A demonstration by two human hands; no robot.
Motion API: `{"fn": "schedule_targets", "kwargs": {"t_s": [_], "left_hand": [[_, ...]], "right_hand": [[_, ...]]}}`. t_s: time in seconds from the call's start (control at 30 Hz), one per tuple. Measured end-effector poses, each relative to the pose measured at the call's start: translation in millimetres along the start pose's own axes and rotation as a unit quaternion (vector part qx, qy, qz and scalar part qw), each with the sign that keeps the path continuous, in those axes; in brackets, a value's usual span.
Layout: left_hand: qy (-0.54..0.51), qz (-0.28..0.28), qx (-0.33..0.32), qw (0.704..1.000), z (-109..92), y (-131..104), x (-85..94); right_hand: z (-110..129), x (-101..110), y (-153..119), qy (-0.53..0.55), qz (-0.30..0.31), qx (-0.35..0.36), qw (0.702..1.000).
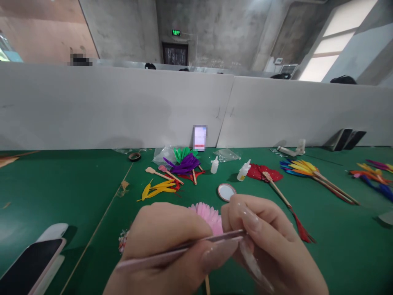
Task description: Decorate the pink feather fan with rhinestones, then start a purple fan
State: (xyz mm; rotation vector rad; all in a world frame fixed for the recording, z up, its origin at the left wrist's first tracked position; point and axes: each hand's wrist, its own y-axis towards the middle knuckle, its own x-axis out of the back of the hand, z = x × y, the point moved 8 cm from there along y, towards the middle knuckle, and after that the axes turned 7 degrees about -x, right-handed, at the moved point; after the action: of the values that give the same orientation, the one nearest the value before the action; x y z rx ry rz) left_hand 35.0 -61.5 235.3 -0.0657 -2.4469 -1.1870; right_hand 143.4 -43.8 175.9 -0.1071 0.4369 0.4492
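Tweezers [166, 255] lie pinched between the thumb and fingers of my left hand [172, 250], their tips pointing right. Those tips meet the fingertips of my right hand [267, 241], which pinches a small whitish, translucent piece [253, 262] that hangs down. Behind and partly below both hands, a pink feathered fan [207, 213] shows, with a thin wooden stick [207, 284] under my left hand. The fan's lower part is hidden by my hands.
On the green table [101, 188] are white bottles [214, 165], a round lid [226, 192], yellow feathers [158, 190], purple feathers [184, 164], a red fan [264, 173], a multicoloured fan [301, 168] and a phone [32, 262]. A white partition [116, 106] stands behind.
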Motion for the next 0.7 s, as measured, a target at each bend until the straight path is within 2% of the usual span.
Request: {"fn": "schedule_targets", "kwargs": {"t_s": [0.1, 0.23, 0.37, 0.47, 0.53, 0.63, 0.7], "left_hand": [[-0.102, 0.043, 0.042, 0.993, 13, 4, -8.8], [-0.216, 0.109, 0.134, 0.961, 30, 3, -24.2], [-0.257, 0.120, 0.176, 0.943, 36, -1, -28.5], [-0.253, 0.119, 0.182, 0.943, 35, -3, -30.1], [-0.219, 0.078, 0.174, 0.957, 32, -3, -26.0], [-0.125, -0.044, 0.142, 0.981, 22, -3, -10.1], [-0.078, -0.100, 0.112, 0.986, 15, -6, -2.4]], "right_hand": [[3, -4, 1, -0.003, 0.014, -0.025, 1.000], [7, -6, 1, 0.004, 0.015, -0.027, 1.000], [5, -4, 2, 0.004, 0.010, -0.028, 1.000], [3, -4, 4, 0.001, 0.020, -0.035, 0.999], [4, -5, 5, 0.002, 0.033, -0.026, 0.999], [7, -5, 5, 0.009, 0.041, -0.007, 0.999], [7, -4, 5, 0.012, 0.035, -0.005, 0.999]]}}
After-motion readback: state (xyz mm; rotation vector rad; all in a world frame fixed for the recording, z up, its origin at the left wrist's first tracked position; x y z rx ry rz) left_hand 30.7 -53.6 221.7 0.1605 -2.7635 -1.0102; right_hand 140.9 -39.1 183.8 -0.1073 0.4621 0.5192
